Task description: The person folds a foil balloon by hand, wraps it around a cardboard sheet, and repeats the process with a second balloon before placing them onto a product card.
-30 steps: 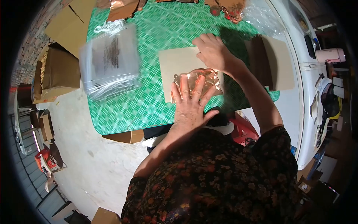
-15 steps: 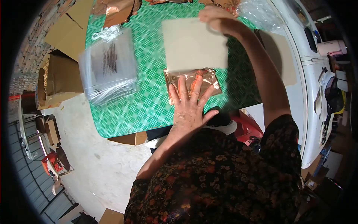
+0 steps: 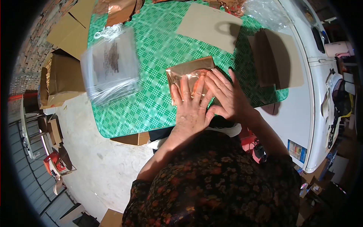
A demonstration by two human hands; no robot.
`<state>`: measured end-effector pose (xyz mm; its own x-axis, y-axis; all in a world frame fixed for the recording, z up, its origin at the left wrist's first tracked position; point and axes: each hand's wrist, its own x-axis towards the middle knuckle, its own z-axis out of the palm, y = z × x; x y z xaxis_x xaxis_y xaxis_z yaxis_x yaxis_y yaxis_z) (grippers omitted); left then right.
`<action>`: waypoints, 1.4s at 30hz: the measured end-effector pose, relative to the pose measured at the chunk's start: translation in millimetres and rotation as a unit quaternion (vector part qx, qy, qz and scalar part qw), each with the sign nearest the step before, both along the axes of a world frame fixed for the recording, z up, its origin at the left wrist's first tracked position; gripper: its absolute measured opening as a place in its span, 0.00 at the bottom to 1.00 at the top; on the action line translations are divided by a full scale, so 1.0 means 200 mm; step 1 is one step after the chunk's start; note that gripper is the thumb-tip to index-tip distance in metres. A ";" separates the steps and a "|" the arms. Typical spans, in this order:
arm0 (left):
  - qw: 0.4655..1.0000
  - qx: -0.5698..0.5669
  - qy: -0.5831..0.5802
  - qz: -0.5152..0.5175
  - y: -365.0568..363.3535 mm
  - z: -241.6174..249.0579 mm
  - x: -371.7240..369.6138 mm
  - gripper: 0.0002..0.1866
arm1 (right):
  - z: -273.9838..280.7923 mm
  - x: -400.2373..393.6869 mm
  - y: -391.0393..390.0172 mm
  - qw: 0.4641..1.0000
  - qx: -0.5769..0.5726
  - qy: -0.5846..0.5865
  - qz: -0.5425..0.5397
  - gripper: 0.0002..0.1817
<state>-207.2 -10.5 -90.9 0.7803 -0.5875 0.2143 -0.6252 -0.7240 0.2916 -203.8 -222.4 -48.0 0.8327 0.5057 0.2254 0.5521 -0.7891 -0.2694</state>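
Observation:
A shiny copper-coloured foil piece (image 3: 190,68), folded into a rough square, lies near the front edge of the table. My left hand (image 3: 190,111) rests flat on it with fingers spread. From the right, my right hand (image 3: 225,96) reaches over the foil's right side, fingers stretched and fingertips on or just above it, its thumb close to my left hand. Beyond the foil lies a flat beige cardboard sheet (image 3: 211,27), partly in shadow. Much of the foil's lower part is hidden under my hands.
A stack of clear plastic bags (image 3: 109,68) with white string (image 3: 108,31) lies on the left of the green checked tablecloth (image 3: 151,45). More copper foil (image 3: 121,12) sits at the back. Cardboard sheets (image 3: 274,58) lie at right beside a white appliance (image 3: 315,98). An open carton (image 3: 64,77) stands left.
My right hand has let go of the cardboard sheet, now lying farther back and turned, and has come down to the foil. More of the foil shows. My left hand has stayed put.

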 end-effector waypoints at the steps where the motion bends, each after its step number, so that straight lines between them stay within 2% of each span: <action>1: 1.000 -0.016 0.004 -0.004 0.00 0.01 0.00 0.40 | -0.01 -0.02 -0.01 1.000 0.000 0.008 -0.006 0.47; 3: 0.999 -0.041 0.018 -0.003 0.01 0.02 0.00 0.41 | -0.05 -0.03 -0.02 1.000 -0.004 0.014 -0.012 0.51; 7: 0.995 -0.035 0.095 0.013 0.03 0.12 0.02 0.39 | -0.07 -0.02 -0.01 1.000 -0.011 0.004 -0.015 0.51; 10: 0.969 -0.173 0.175 0.032 0.12 0.23 0.11 0.39 | -0.08 -0.02 -0.01 1.000 -0.004 0.018 -0.020 0.51; 11: 0.966 -0.220 0.133 0.022 0.17 0.25 0.16 0.37 | -0.07 -0.02 -0.01 0.999 -0.001 0.022 -0.024 0.51; 13: 0.967 -0.233 0.091 0.039 0.27 0.28 0.31 0.30 | -0.07 -0.03 0.00 0.999 0.002 0.031 -0.033 0.50; 14: 0.978 -0.188 0.072 0.046 0.31 0.31 0.38 0.29 | -0.07 -0.02 0.00 0.999 -0.002 0.029 -0.033 0.50; 18: 0.969 -0.125 0.213 0.033 0.33 0.38 0.62 0.30 | -0.07 -0.03 0.00 0.999 -0.013 0.026 -0.033 0.50; 21: 0.976 -0.083 0.197 -0.032 0.28 0.36 0.76 0.28 | -0.07 -0.03 0.01 0.999 -0.016 0.024 -0.032 0.51; 24: 0.978 -0.037 0.203 -0.030 0.21 0.40 0.77 0.30 | -0.07 -0.03 0.01 0.999 -0.018 0.021 -0.030 0.51; 25: 0.969 -0.004 0.246 -0.030 0.18 0.39 0.81 0.35 | -0.07 -0.03 0.01 0.999 -0.021 0.020 -0.029 0.51; 31: 0.937 0.151 0.310 -0.057 0.08 0.47 0.88 0.41 | -0.04 -0.03 0.01 0.999 -0.036 0.017 -0.021 0.51; 42: 0.928 0.071 0.358 -0.075 0.06 0.43 0.89 0.26 | -0.03 -0.03 0.01 0.999 -0.022 0.022 -0.015 0.51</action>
